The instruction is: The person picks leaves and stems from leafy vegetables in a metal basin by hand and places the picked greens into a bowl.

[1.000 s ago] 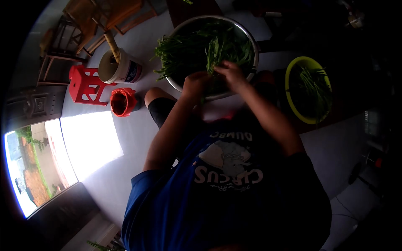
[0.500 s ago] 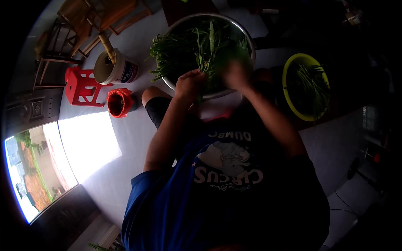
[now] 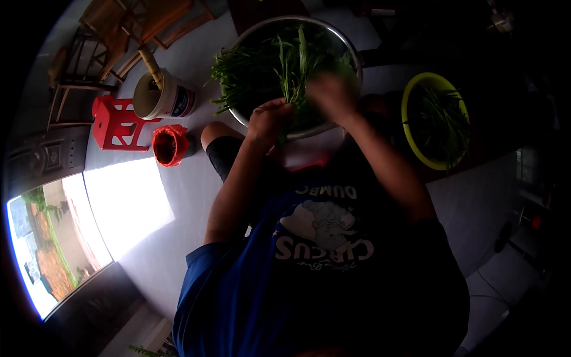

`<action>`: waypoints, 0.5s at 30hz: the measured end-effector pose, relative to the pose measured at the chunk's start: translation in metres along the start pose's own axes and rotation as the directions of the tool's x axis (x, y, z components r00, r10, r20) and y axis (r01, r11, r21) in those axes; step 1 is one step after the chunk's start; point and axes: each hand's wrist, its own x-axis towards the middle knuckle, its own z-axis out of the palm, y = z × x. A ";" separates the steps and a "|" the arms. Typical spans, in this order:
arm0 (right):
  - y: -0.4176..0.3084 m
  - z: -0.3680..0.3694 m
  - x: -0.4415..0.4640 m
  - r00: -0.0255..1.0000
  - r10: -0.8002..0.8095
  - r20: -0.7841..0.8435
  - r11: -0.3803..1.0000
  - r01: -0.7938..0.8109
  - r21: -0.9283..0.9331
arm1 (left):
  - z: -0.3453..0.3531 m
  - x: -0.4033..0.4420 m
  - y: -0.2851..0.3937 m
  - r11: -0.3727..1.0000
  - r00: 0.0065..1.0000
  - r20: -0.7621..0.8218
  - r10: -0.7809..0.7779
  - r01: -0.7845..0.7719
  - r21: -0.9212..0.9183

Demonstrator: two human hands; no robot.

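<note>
Two bare hands work over a wide metal basin heaped with leafy greens, whose cut-looking stems spill across its left rim. The left hand is at the near side of the basin, its grip closed around the lower end of a small leafy bunch; the bunch stands roughly upright from the fingers, leaves pointing away from the person. The right hand is just beside it, over the right part of the basin, blurred by motion; how far open its grip is, or whether it has hold of anything, I cannot tell.

Well to the right, a yellow-green tub contains more long greens, some hanging over its near right edge. To the left on the floor are a white bucket with a bamboo-like pole leaning in it, a red plastic stool and a small bin lined with a red bag.
</note>
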 end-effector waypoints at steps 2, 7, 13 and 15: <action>0.012 -0.001 0.003 0.999 -0.011 0.039 0.999 0.010 0.031 | -0.001 0.000 0.000 1.000 1.000 0.006 0.005 -0.005 -0.002; 0.034 0.000 0.001 0.998 -0.003 0.063 0.994 -0.004 0.105 | -0.004 0.001 -0.005 0.999 0.999 0.010 0.033 -0.033 -0.042; 0.042 0.004 -0.008 0.996 0.081 0.031 0.958 -0.087 0.273 | 0.003 -0.001 -0.007 0.989 0.998 -0.015 0.058 -0.059 -0.139; 0.041 0.004 -0.011 0.996 0.085 0.018 0.954 -0.087 0.287 | 0.003 0.002 -0.009 0.985 0.998 -0.006 0.067 -0.067 -0.157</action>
